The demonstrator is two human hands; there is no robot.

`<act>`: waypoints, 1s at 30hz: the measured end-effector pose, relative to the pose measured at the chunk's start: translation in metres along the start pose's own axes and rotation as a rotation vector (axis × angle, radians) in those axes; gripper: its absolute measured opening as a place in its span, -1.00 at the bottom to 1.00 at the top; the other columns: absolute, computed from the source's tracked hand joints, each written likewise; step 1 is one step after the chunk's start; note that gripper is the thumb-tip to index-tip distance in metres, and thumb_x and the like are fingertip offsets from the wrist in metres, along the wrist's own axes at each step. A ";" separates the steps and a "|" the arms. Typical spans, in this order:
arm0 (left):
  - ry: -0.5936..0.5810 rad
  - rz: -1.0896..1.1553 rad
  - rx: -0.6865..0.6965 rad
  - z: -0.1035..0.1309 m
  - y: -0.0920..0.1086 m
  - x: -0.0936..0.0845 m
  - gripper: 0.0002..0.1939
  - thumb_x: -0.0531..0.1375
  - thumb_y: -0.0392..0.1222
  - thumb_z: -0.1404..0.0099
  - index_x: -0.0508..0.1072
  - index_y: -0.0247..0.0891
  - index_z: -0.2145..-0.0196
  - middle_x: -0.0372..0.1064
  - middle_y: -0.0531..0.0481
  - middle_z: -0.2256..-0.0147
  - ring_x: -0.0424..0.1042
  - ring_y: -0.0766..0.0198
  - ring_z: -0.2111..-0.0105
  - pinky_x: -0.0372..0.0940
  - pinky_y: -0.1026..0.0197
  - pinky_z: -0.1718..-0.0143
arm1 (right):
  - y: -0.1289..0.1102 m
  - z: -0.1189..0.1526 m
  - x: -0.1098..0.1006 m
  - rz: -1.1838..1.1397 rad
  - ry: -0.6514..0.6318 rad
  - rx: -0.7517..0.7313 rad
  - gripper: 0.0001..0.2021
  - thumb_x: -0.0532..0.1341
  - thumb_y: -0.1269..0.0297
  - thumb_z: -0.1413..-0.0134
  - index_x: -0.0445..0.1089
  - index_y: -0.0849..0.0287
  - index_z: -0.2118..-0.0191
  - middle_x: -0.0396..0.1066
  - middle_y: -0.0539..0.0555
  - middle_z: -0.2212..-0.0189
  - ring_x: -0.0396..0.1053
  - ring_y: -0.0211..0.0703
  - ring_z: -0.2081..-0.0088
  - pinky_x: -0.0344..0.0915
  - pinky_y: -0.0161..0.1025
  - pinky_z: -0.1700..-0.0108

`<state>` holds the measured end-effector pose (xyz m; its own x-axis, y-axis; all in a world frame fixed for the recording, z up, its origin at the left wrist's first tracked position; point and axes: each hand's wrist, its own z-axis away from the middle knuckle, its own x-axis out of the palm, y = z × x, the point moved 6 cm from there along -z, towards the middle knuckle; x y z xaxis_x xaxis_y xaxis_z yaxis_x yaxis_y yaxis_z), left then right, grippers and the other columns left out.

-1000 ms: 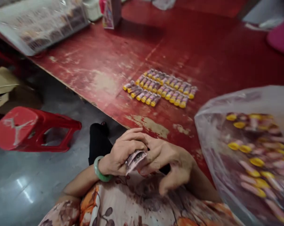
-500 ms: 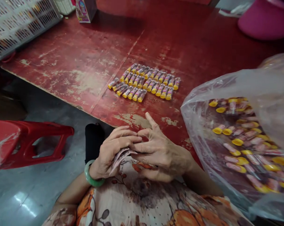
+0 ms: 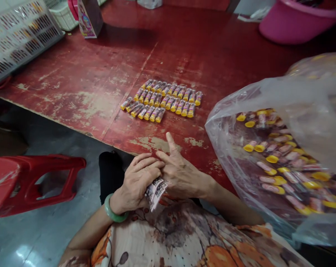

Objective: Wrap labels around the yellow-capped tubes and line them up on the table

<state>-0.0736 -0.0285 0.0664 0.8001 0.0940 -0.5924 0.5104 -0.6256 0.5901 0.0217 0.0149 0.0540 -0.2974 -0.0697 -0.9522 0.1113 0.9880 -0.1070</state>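
My left hand [image 3: 141, 180], with a green bangle at the wrist, is closed round a small stack of printed papers [image 3: 156, 193] in front of my torso. The lower part of the stack sticks out below its fingers. My right hand [image 3: 181, 176] meets the left at the top of the papers, its thumb pointing up and away; its other fingers are partly hidden behind the stack and the left hand. Beyond both hands, small yellow-capped tubes [image 3: 158, 98] lie in rows on the red table [image 3: 123, 55].
A clear plastic bag [image 3: 226, 100] full of similar tubes stands at the right. At the back are a pink tub [image 3: 293, 22], a printed box [image 3: 88, 20] and a white basket [image 3: 20, 37]. A red stool [image 3: 45, 181] stands on the floor at the left.
The papers have turned and show more of their printed face. My right hand has drawn in closer to my left. The view has shifted, so the table things sit further left.
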 end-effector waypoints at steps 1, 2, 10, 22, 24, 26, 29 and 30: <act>-0.003 0.011 0.007 0.001 -0.001 0.001 -0.68 0.14 -0.10 -0.28 0.34 -0.30 0.06 0.48 -0.27 0.12 0.42 0.03 0.05 0.18 -0.08 -0.10 | -0.001 -0.001 0.005 0.005 -0.040 0.007 -0.83 0.15 0.30 -0.16 0.47 0.12 0.39 0.36 0.01 0.51 0.24 0.02 0.19 -0.38 0.48 -0.25; -0.002 0.032 0.003 0.002 -0.001 0.003 -0.68 0.14 -0.12 -0.28 0.34 -0.31 0.05 0.48 -0.26 0.15 0.42 0.04 0.07 0.20 -0.07 -0.08 | -0.002 -0.001 0.009 0.002 -0.085 0.006 -0.82 0.15 0.30 -0.15 0.47 0.10 0.42 0.35 0.00 0.54 0.24 0.00 0.23 -0.33 0.45 -0.25; 0.267 0.599 -0.587 0.017 -0.036 0.016 -0.85 0.09 -0.25 -0.32 0.47 -0.18 0.30 0.51 -0.07 0.18 0.44 0.15 0.16 0.35 0.09 0.09 | 0.041 0.049 -0.012 0.102 0.037 0.297 -0.79 0.09 0.36 -0.23 0.46 0.24 0.31 0.47 0.14 0.26 0.30 -0.14 0.25 0.25 -0.06 0.00; 0.509 1.040 -1.124 0.017 -0.070 0.045 -0.76 0.38 -0.14 -0.07 0.53 -0.34 0.34 0.53 -0.04 0.45 0.46 0.36 0.51 0.36 0.36 0.44 | 0.164 0.246 -0.030 0.296 0.345 1.576 -0.79 0.23 0.37 0.01 0.24 0.18 0.58 0.27 0.15 0.59 0.32 0.03 0.32 0.08 -0.09 0.25; 0.601 0.989 -1.123 0.023 -0.077 0.032 -0.75 0.39 -0.15 -0.04 0.52 -0.35 0.36 0.52 -0.03 0.46 0.45 0.36 0.53 0.37 0.36 0.46 | 0.157 0.244 -0.024 0.207 0.359 1.553 -0.72 0.20 0.38 -0.04 0.16 0.13 0.63 0.26 0.15 0.60 0.33 0.03 0.31 0.08 -0.08 0.23; 0.669 0.983 -1.162 0.033 -0.084 0.021 -0.77 0.39 -0.17 -0.02 0.51 -0.35 0.40 0.52 -0.02 0.46 0.48 0.32 0.50 0.39 0.33 0.44 | 0.143 0.235 -0.015 -0.046 0.449 1.433 -0.65 0.18 0.33 -0.09 0.13 0.10 0.67 0.27 0.14 0.63 0.35 -0.02 0.33 0.11 -0.15 0.27; 0.723 0.993 -1.221 0.052 -0.092 0.008 -0.82 0.37 -0.20 -0.04 0.48 -0.33 0.41 0.51 -0.02 0.46 0.51 0.27 0.44 0.42 0.30 0.41 | 0.107 0.211 0.002 -0.533 0.538 1.218 -0.61 0.20 0.20 -0.12 0.17 0.10 0.68 0.32 0.12 0.64 0.38 -0.09 0.38 0.17 -0.23 0.34; 0.734 0.984 -1.226 0.058 -0.094 0.005 -0.83 0.36 -0.22 -0.05 0.48 -0.32 0.41 0.51 -0.01 0.45 0.51 0.27 0.44 0.42 0.31 0.42 | 0.093 0.201 0.008 -0.649 0.531 1.186 -0.62 0.22 0.16 -0.11 0.20 0.11 0.67 0.33 0.11 0.63 0.39 -0.11 0.40 0.19 -0.25 0.36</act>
<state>-0.1360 -0.0145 -0.0237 0.7205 0.5914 0.3621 -0.5713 0.2103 0.7933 0.2208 0.0783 -0.0208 -0.8792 -0.1333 -0.4574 0.4485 0.0923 -0.8890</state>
